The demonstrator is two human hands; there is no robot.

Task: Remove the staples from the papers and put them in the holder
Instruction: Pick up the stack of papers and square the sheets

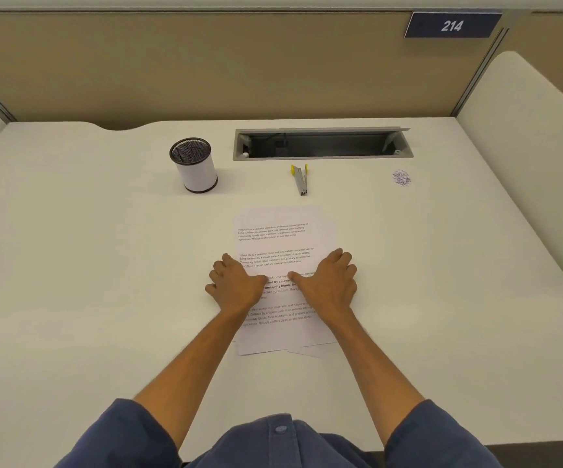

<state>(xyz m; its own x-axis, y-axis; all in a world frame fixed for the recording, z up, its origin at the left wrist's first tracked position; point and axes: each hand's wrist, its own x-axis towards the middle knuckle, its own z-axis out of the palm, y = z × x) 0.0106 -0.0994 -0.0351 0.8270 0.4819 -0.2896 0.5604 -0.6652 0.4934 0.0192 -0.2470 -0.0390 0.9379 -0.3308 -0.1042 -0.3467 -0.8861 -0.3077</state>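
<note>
Nearest the person, on the white tabletop (104, 265), both hands lie flat and spread on the papers (276, 238), gripping nothing: the left hand (237, 287) over the stack's left edge, the right hand (329, 283) toward its right edge. These printed sheets look thin, light and floppy, slightly fanned at the bottom, so they will likely slide unless pinned; any staples in them are too small to make out. Beyond the stack lies a metal staple remover (301, 180) with yellow tabs, probably best pinched at that end. Further left stands the mesh holder (194, 165), upright and open-topped. Far right sits a small pile of scraps (401, 178).
</note>
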